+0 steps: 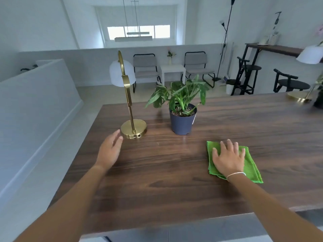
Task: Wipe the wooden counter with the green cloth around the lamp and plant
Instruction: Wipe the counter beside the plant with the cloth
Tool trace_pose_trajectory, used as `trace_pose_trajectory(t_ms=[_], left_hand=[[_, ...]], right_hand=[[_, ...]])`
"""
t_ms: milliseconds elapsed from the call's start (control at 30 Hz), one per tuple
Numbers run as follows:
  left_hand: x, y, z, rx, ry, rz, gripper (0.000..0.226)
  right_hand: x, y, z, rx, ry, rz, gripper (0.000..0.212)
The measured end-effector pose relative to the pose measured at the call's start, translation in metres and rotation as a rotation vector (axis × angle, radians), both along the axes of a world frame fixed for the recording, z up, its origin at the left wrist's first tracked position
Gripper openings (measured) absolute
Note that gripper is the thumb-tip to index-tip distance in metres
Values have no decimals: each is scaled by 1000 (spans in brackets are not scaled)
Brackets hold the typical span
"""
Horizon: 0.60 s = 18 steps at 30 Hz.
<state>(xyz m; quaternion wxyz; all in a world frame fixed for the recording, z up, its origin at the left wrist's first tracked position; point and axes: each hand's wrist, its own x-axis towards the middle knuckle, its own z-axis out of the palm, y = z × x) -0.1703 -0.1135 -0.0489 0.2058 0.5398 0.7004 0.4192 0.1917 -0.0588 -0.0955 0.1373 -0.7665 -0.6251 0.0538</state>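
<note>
A folded green cloth (251, 165) lies flat on the dark wooden counter (157, 172), right of centre. My right hand (228, 157) presses on it, palm down, fingers spread. A brass lamp (133, 131) with a round base and a white shade stands at the counter's left. My left hand (109, 149) hovers just left of the lamp's base, open, holding nothing, with its fingertips close to the base. A leafy plant in a dark blue pot (182, 122) stands right of the lamp, behind the cloth and to its left.
A second brass lamp (299, 97) and a dark pot (318, 101) stand at the counter's far right. The counter's left edge drops to a lower floor beside a white half wall (35, 102). Chairs, a small white table and bar stools stand beyond.
</note>
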Motion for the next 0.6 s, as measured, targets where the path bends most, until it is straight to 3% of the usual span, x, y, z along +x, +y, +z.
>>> trace_pose_trajectory(t_ms=[100, 300, 367, 600], left_hand=[[-10, -28, -20, -100, 246, 59, 46], [-18, -44, -32, -323, 582, 84, 52], [-46, -70, -42, -445, 612, 145, 54], [-41, -72, -37, -381, 673, 61, 51]], right_hand=[[9, -6, -1, -107, -7, -6, 63], [8, 1, 14, -132, -37, -49, 69], [-33, -5, 3, -210, -43, 60, 70], [-99, -11, 6, -214, -92, 239, 72]])
